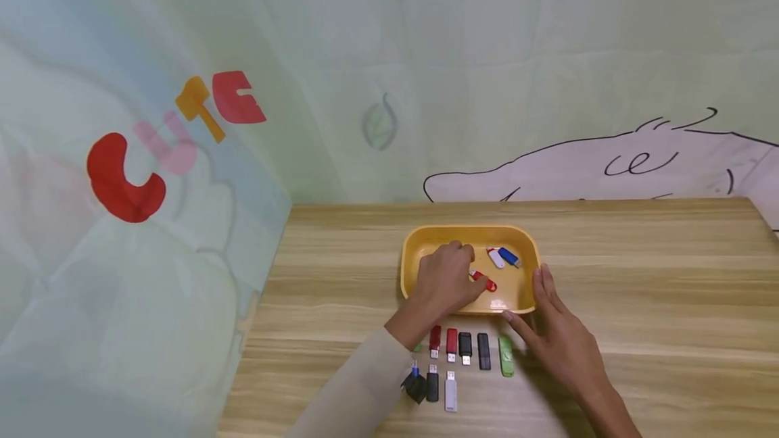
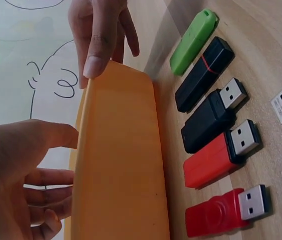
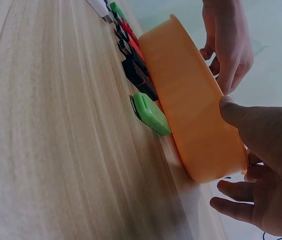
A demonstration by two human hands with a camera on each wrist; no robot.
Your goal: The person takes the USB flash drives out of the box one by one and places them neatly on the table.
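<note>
My left hand [image 1: 444, 279] reaches down into a yellow plastic tray [image 1: 514, 293], fingers loosely bent. Its thumb lies at a red USB stick [image 1: 490, 285] on the tray floor; the fingertips are partly hidden, and I see no stick lifted. A white-and-red USB stick [image 1: 496, 259] and a blue USB stick [image 1: 509, 257] lie side by side farther back in the tray. At the tray's near right corner my right hand [image 1: 566, 343] grips the wall, its thumb [image 3: 233, 111] on the near rim and the other fingers along the right side.
In front of the tray stand rows of USB sticks on the wooden table [image 1: 669, 289]: red [image 1: 452, 345], black [image 1: 465, 347] and green [image 1: 506, 355] ones, with a grey stick [image 1: 451, 392] and a black capped one [image 1: 416, 387] nearer. A printed cloth [image 1: 487, 86] hangs behind.
</note>
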